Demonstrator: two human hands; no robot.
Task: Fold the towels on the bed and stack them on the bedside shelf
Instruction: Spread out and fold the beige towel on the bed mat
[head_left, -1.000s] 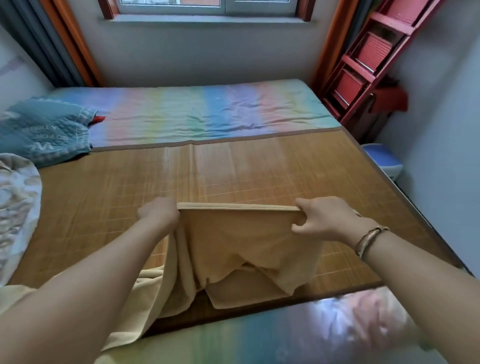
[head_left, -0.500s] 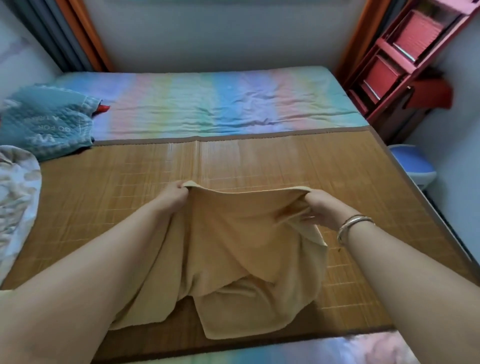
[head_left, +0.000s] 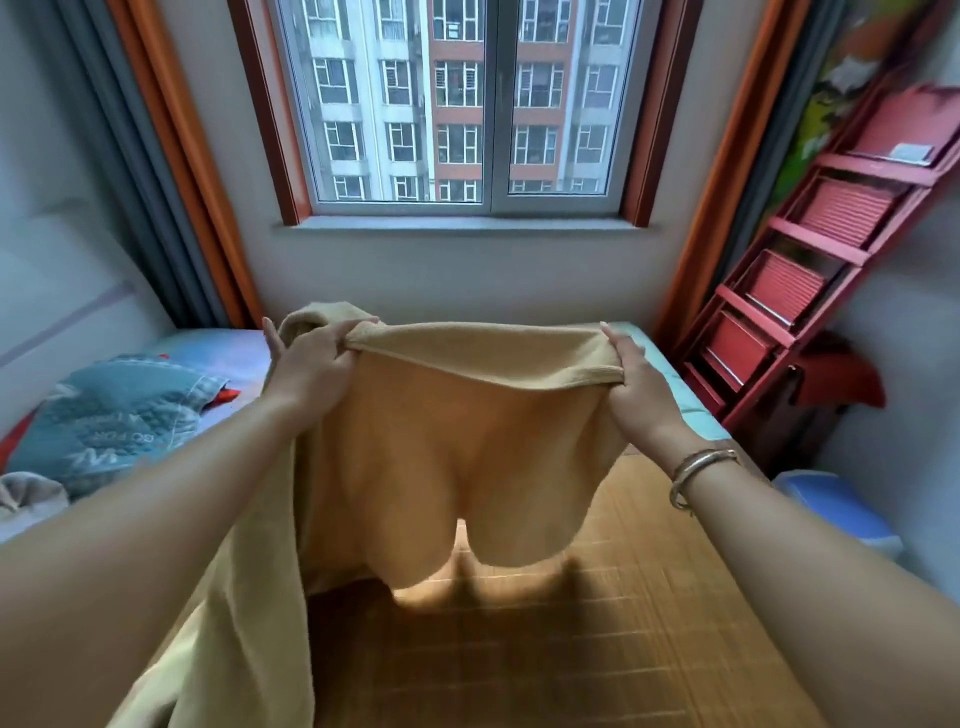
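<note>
Yellow towel (head_left: 457, 447) hangs unfolded below my fingers (head_left: 332, 338) | both hands pinch its top edge | folding, shelf (head_left: 810, 260) stacking remain

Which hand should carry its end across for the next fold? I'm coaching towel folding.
Probably the right hand: it pinches a free end of the towel. The left hand holds the end with extra cloth trailing.

Towel (head_left: 467, 447) tan; mat (head_left: 597, 623) golden-brown, gridded; shelf (head_left: 810, 270) red; pillow (head_left: 109, 415) teal, quilted.
</note>
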